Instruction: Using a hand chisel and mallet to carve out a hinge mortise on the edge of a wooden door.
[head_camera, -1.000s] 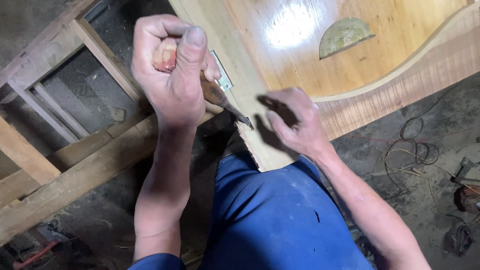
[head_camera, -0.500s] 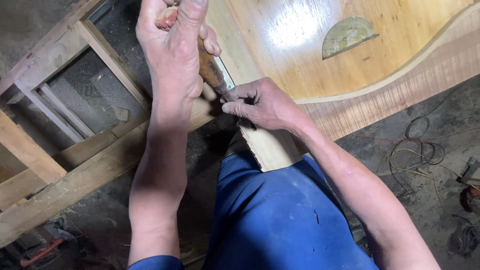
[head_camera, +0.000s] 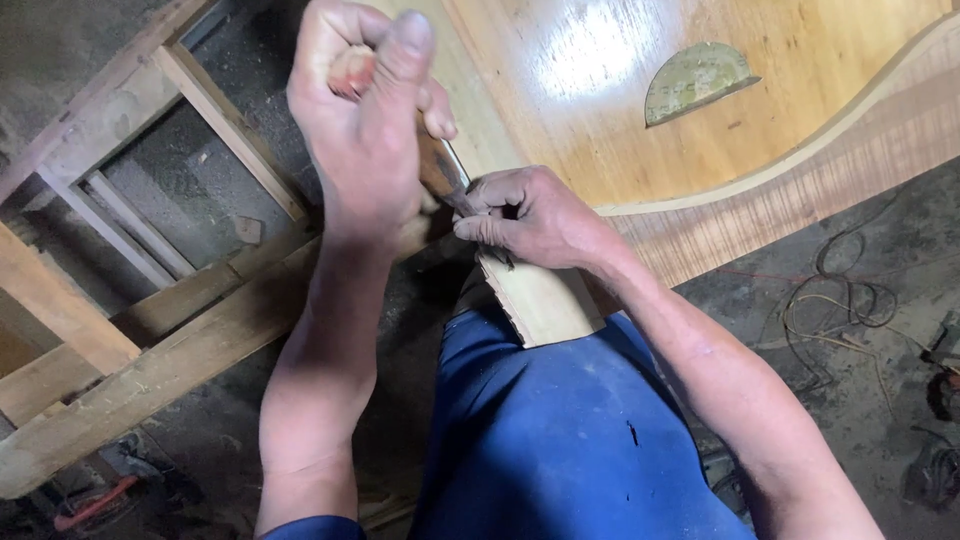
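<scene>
Gripping the chisel handle in my fisted left hand, I have brought my right hand in since 1 second ago. Its fingers now pinch the blade against the wooden neck, steadying the cut.

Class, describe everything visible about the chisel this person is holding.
The chisel has a rounded wooden handle, mostly hidden in the left hand, thumb on top. Its dark shaft slants down-right to a worn blade. The right hand pinches the blade, its tip hidden, against the pale wooden piece above the blue-trousered lap.
</scene>
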